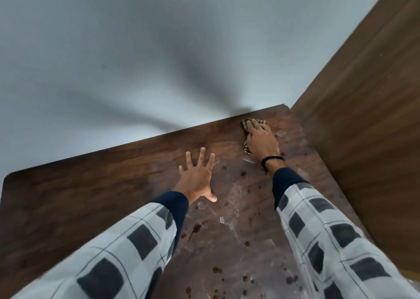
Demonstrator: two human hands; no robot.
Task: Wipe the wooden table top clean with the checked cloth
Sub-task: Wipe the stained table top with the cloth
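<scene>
Head view: my right hand (261,139) presses the brown checked cloth (245,126) at one o'clock, my left hand (196,178) lies spread on the dark wooden bench (91,196); dark spots (247,243) toward five o'clock look unwiped.

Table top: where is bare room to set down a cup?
Free: the wide dark wood left of the left hand, out to the rounded left corner of the table top. Tighter: the stained strip between both hands. Crowded: the far right corner, where the right hand presses the checked cloth.
</scene>
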